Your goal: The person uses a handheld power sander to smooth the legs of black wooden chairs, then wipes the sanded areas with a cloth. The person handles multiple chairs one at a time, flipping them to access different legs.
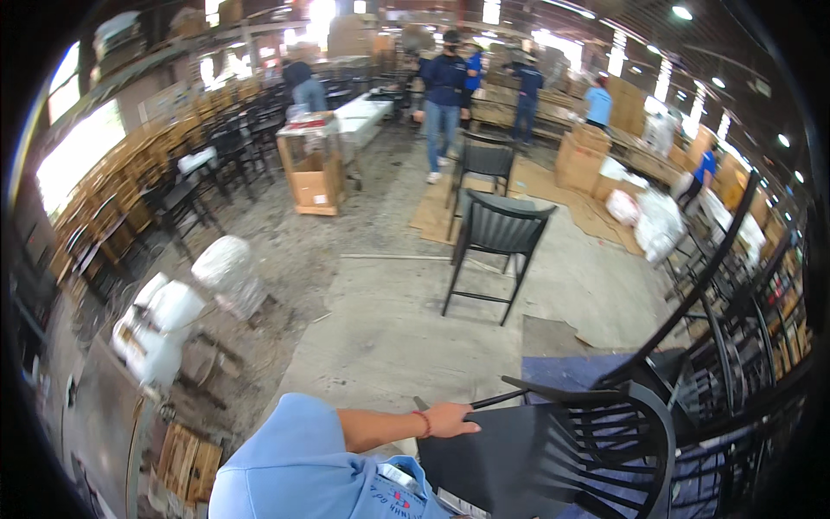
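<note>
My left hand [450,419], with a red bead bracelet at the wrist, grips the edge of a black slat-backed chair [510,450] just before me. The thumb lies over the seat's edge; the other fingers are partly hidden. This chair's curved back is to the right, and its lower part is cut off by the frame. My right hand does not show. Farther ahead, a black bar-height chair [501,227] stands upright on the floor, with another black chair [484,160] just behind it.
Black chairs [735,363] crowd the right side. On the left are wrapped white bundles [160,324] and a metal-topped table [99,424]. A wooden cart [313,177] stands farther off. Cardboard sheets [562,186] cover some floor. Several people work beyond, one person [443,95] facing this way.
</note>
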The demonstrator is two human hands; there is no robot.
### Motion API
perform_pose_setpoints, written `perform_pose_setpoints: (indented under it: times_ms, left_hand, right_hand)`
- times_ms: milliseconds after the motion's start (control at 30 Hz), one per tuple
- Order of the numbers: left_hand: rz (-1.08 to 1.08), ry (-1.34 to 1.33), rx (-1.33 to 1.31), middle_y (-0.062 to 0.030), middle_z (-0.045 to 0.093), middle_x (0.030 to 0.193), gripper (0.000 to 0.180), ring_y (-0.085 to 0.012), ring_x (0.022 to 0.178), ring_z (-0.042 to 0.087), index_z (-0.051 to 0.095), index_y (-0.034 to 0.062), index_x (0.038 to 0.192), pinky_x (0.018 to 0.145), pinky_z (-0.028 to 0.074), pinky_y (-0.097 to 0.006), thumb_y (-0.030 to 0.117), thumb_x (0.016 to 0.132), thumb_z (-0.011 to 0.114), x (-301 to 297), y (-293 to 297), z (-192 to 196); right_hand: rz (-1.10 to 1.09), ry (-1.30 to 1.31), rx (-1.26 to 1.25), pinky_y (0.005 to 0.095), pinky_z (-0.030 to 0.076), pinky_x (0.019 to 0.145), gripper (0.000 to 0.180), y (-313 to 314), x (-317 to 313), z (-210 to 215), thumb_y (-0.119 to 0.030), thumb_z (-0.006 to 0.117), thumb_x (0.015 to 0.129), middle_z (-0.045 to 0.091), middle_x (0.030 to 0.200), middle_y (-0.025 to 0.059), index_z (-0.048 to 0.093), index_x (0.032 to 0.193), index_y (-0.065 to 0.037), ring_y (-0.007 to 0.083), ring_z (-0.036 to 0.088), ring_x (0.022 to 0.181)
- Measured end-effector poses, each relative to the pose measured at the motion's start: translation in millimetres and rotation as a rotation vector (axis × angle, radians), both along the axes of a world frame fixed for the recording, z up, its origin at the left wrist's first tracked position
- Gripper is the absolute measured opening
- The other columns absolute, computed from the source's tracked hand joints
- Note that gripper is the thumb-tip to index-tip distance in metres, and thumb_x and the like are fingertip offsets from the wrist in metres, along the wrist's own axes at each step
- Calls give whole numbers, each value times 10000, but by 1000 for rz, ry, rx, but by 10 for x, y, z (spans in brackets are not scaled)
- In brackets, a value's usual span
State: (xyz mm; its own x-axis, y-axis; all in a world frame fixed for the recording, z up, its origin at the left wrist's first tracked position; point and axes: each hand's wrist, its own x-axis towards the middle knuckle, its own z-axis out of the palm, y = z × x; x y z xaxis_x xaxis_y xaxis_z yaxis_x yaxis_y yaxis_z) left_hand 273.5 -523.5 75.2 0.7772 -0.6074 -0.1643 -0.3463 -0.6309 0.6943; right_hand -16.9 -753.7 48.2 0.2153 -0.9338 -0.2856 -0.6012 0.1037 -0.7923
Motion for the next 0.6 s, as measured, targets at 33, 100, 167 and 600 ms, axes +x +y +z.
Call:
perform_pose_setpoints:
  times_ms: [33,100,167,600]
  left_hand:
    - [-53,98,18,-246,661,1100,624,-400,1041,635,636,-8,1161,891,499,-465,553,888,611,-31,99,32]
    - [-8,197,1,-242,659,1113,591,-400,1055,631,627,-4,1182,895,498,-465,507,883,630,-113,297,6]
    - [87,87,-47,-243,665,1083,560,-403,1042,633,629,-5,1176,883,498,-471,472,882,637,-480,450,124]
    - [753,-673,-259,-247,650,735,304,-452,765,657,600,-39,966,706,532,-510,248,883,654,-4437,3306,2734]
  right_hand:
    - [42,-34,-38,396,315,1124,843,103,-114,-74,-652,533,903,497,1423,211,452,1436,-3,345,422,1328]
    - [131,-100,-144,402,365,1077,805,259,-407,-119,-601,567,911,551,1363,207,468,1416,17,340,494,1241]
    - [173,-220,-300,408,416,1029,766,258,-531,-120,-549,602,919,605,1302,202,485,1397,38,335,566,1154]
    - [965,-957,669,455,401,1083,848,2129,-237,881,-593,547,934,438,1478,208,375,1456,52,352,502,1274]
